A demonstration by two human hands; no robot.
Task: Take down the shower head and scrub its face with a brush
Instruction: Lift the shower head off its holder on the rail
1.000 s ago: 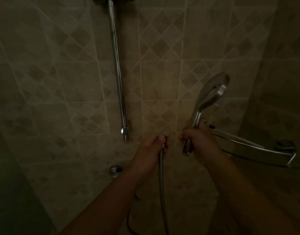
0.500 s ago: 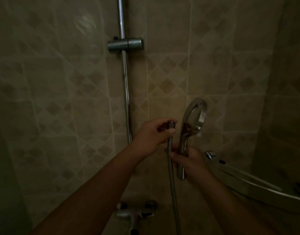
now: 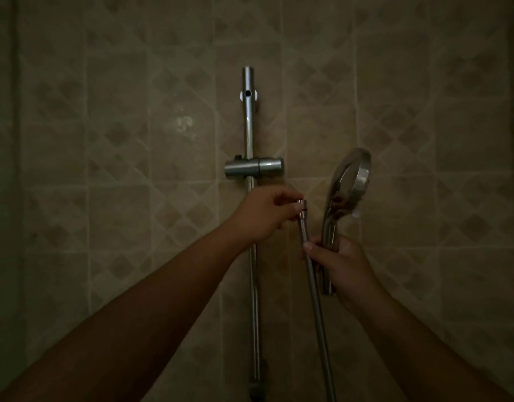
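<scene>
Both hands are busy: the right hand [image 3: 344, 266] grips the shower head [image 3: 347, 181] by its handle, off its holder [image 3: 254, 168], and the left hand [image 3: 267, 216] pinches the hose [image 3: 315, 288] end just beside it.

Chrome shower head [image 3: 347, 181] upright, hose-detached

Dim, murky view, dark vignetted corners, faint glints on chrome rail [image 3: 248, 132], soft focus

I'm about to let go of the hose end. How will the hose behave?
The hose looks like ribbed metal, so probably floppy; its end would likely drop and swing. The left hand only pinches it, and wet chrome may slip.
</scene>
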